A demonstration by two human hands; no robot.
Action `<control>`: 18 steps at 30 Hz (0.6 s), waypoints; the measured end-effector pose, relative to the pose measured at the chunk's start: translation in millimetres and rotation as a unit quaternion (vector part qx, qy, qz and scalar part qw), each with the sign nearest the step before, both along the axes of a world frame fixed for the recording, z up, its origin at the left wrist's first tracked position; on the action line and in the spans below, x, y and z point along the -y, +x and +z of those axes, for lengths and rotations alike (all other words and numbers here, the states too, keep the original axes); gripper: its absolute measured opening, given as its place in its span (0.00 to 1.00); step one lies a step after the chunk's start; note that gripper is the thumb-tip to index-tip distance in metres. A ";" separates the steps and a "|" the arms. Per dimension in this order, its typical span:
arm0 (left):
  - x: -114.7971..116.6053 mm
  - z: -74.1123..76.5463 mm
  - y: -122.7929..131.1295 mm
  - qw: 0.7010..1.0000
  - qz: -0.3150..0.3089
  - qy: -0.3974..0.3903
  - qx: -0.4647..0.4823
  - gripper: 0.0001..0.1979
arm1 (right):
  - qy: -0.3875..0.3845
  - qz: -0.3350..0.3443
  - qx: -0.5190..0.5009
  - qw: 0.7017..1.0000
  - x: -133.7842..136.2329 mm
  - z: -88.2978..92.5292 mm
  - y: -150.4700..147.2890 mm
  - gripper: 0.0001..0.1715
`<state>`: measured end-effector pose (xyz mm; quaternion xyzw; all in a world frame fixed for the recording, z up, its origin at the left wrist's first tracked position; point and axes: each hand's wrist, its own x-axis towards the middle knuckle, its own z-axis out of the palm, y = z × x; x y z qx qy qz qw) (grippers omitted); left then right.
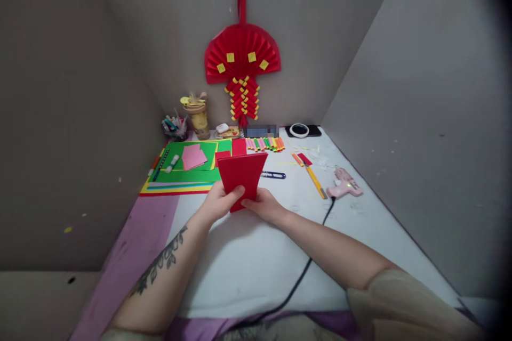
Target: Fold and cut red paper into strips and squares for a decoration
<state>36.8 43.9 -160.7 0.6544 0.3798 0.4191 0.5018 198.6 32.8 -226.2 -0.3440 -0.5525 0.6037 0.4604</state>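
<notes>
A red folded paper [242, 175], tall and slightly wider at its top, is held upright just above the white tabletop. My left hand [220, 201] grips its lower left side, thumb across the front. From the lower right, my right hand [264, 203] pinches the same paper with its thumb near the bottom edge. The other fingers of both hands are hidden behind it. Just behind the paper, dark blue thread snips [274, 175] lie partly covered. Smaller red paper pieces [239, 146] rest beyond it.
Green sheets [192, 177], pink paper [194, 157] and a glue stick [173, 163] lie left. A yellow utility knife [315, 180] and pink glue gun [344, 185] with a black cord [310, 261] lie right. Colourful paper rolls [265, 144] sit behind; a red fan decoration [242, 53] hangs above.
</notes>
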 end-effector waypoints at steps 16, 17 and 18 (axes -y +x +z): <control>-8.5 -18.1 3.2 0.972 0.113 -0.074 0.192 0.15 | 0.009 -0.041 0.072 0.997 4.5 6.4 -7.3 0.17; -12.3 -16.3 1.9 0.958 0.134 -0.085 0.240 0.16 | 0.006 -0.047 0.077 0.996 5.7 7.0 -7.1 0.16; -16.1 -14.0 0.2 0.942 0.152 -0.095 0.284 0.17 | -0.008 -0.049 0.085 0.995 6.9 7.5 -6.6 0.14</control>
